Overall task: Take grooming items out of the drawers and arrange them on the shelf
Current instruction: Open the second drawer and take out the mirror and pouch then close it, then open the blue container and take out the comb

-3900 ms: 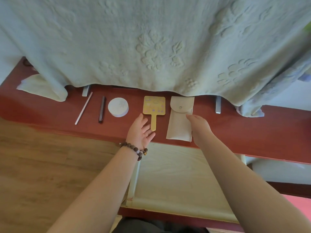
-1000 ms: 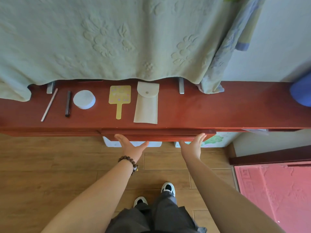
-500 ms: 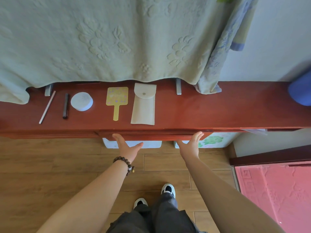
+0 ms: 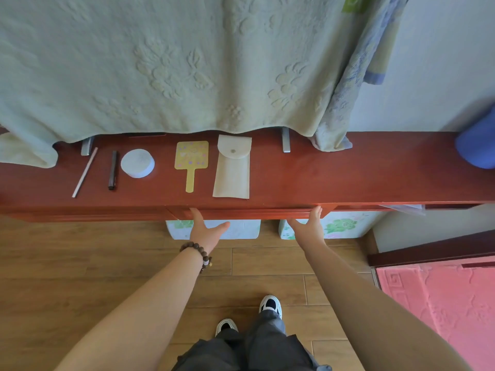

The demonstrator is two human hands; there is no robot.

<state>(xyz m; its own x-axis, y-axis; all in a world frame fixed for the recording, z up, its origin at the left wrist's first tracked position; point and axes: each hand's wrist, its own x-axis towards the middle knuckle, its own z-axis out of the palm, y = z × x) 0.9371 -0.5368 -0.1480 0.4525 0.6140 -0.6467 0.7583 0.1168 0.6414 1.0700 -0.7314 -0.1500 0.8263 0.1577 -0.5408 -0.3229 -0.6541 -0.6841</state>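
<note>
On the red-brown shelf lie, from left to right, a thin white stick, a dark pen-like tube, a round white case, a yellow hand mirror and a cream snap pouch. My left hand and my right hand rest flat, fingers spread, against the front of the drawer, which sits flush under the shelf edge. Neither hand holds anything.
A pale green embossed blanket hangs over the back of the shelf, with a blue patterned cloth beside it. A blue object sits at the shelf's right end. Two floral boxes stand on the wooden floor below; a pink mat lies right.
The drawer that stood open 3.9 s ago is now flush with the shelf front. Both hands left the shelf items and press on the drawer front; over the last second they barely moved.
</note>
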